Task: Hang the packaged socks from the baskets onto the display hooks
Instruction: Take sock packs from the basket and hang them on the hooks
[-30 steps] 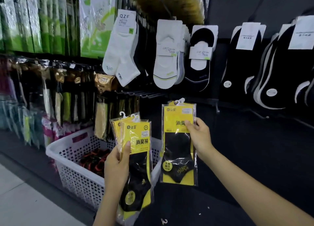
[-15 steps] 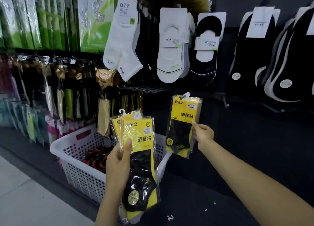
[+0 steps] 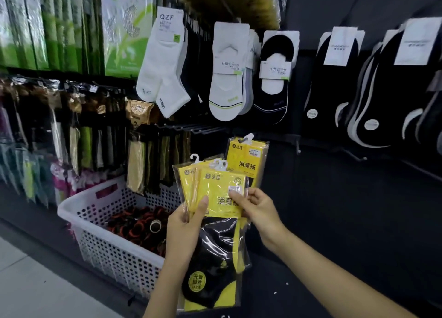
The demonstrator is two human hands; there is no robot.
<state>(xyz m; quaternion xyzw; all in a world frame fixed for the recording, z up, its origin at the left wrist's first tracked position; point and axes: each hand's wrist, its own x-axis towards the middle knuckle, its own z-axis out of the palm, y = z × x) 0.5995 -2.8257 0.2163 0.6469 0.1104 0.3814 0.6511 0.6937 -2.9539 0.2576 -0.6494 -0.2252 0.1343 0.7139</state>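
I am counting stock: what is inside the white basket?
Dark bundles with orange-red bands lie in the white basket; the left hand and yellow sock packs hide its right end.

1. Eleven o'clock in the view: the card on the white crew sock [image 3: 170, 23] reads "QZF" in capitals. The small lines under it are too fine to read.
2. Just past centre, the rear yellow packet [image 3: 247, 159] shows "达足" top left and bold black "消臭袜" lower down.
3. The front yellow packet [image 3: 215, 190] carries the same "达足". Below that is "消臭", the last character hidden under the right hand [image 3: 258, 207].
4. At six o'clock on that packet, the round yellow sticker [image 3: 197, 283] reads "无骨缝合".
5. One o'clock: print on the no-show sock cards [image 3: 229, 65] is blurred.
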